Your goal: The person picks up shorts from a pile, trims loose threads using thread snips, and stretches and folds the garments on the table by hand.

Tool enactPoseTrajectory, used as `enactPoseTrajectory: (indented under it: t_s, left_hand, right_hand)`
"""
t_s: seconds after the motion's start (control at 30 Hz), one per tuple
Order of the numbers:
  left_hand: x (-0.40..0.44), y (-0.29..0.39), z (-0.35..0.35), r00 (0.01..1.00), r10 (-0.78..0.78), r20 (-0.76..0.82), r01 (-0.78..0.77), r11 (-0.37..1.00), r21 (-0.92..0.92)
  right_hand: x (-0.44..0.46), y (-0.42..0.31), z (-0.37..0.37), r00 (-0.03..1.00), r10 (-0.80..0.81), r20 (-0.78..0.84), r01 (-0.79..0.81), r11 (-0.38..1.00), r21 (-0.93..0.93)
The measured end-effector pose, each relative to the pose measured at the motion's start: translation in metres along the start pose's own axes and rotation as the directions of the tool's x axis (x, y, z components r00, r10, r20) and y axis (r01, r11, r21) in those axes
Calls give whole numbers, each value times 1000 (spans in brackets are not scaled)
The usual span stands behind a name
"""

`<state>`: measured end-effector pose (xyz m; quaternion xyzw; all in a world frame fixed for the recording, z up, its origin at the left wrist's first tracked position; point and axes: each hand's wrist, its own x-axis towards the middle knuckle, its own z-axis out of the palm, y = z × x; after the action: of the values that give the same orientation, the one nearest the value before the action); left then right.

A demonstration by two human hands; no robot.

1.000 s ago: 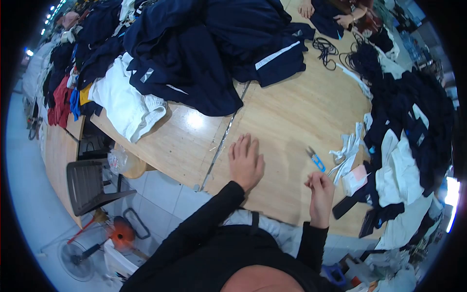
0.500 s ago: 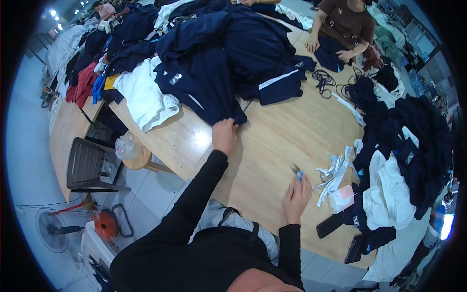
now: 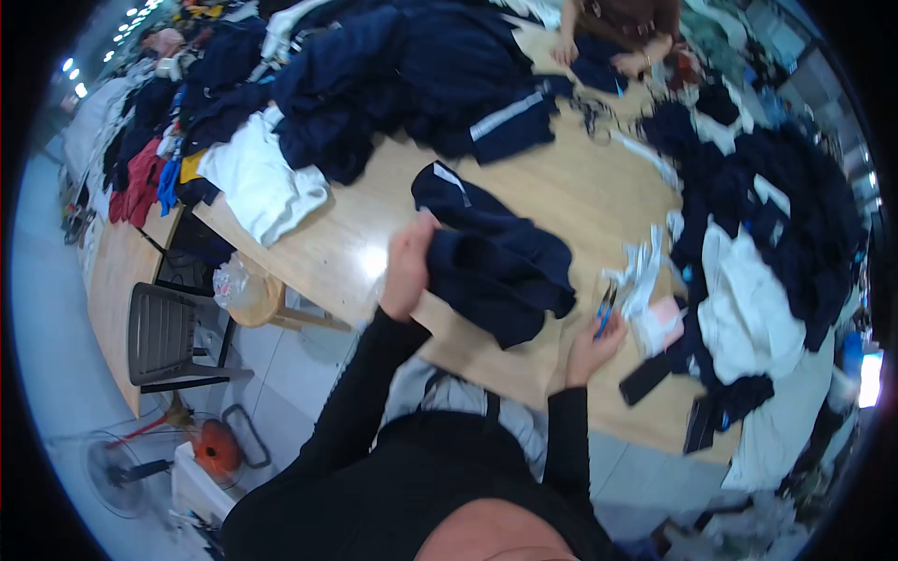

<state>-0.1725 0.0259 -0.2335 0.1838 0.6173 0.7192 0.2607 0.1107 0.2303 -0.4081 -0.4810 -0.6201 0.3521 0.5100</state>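
A dark navy garment (image 3: 496, 266) with a white strip near its upper end hangs over the wooden table (image 3: 374, 201). My left hand (image 3: 408, 266) is closed on its left edge. To the right of the garment, my right hand (image 3: 596, 344) holds small blue thread snips (image 3: 606, 313), blades pointing up and away from me. White fabric strips (image 3: 643, 276) lie just beyond the snips. A large navy pile of garments (image 3: 412, 75) covers the far side of the table.
A white garment (image 3: 262, 178) lies at the left edge. At the right are a white-and-pink box (image 3: 660, 323), a black phone (image 3: 645, 379) and heaped dark and white clothes (image 3: 748, 299). A co-worker (image 3: 622, 28) handles dark cloth at the far side. A chair (image 3: 168, 332) stands left.
My left hand has pulled a navy garment from the pile towards me. My right hand has taken up the blue snips from the table. The camera view has shifted.
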Motion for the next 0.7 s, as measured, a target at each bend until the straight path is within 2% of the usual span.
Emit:
enactPoseTrajectory:
  t_s: [0.03,0.1,0.13,0.17,0.23,0.3,0.43,0.47,0.53,0.6,0.63,0.7]
  left_hand:
    - [8,-9,-21,993,-114,14,109,972,206]
    - [17,-77,-54,999,-28,-33,38,931,363]
    - [6,-82,-58,999,28,-44,-3,881,474]
    - [-9,-88,-59,997,30,-69,8,867,499]
    - [-33,-87,-51,995,-95,-44,104,932,348]
    - [-49,-102,-43,995,-99,-17,99,934,343]
    - [-46,-113,-31,998,-51,-34,59,940,337]
    - [-43,-114,-25,997,13,-74,13,938,346]
    - [-33,-107,-20,986,135,-94,-65,846,529]
    - [-23,-97,-12,953,283,-105,-157,761,629]
    - [-20,-90,-10,974,212,-79,-130,810,571]
    - [-16,-80,-5,998,65,-4,-56,892,448]
  right_hand:
    - [0,-4,-1,998,58,-38,-55,995,85]
    - [2,0,-7,998,70,-4,-69,990,121]
    - [6,2,-5,997,70,-15,-67,992,109]
    - [8,3,-3,997,70,-26,-67,993,96]
    - [3,2,-8,997,77,-23,-75,995,65]
    - [6,1,-3,998,58,-16,-57,996,66]
    - [8,1,-3,996,83,-25,-80,993,84]
    - [7,1,-5,995,98,-37,-94,990,106]
    - [5,3,-7,990,128,-53,-119,981,155]
    - [4,0,-17,957,282,-62,-245,907,341]
    - [4,-6,-21,933,354,-61,-295,851,434]
    - [5,-32,-45,868,488,96,-423,622,659]
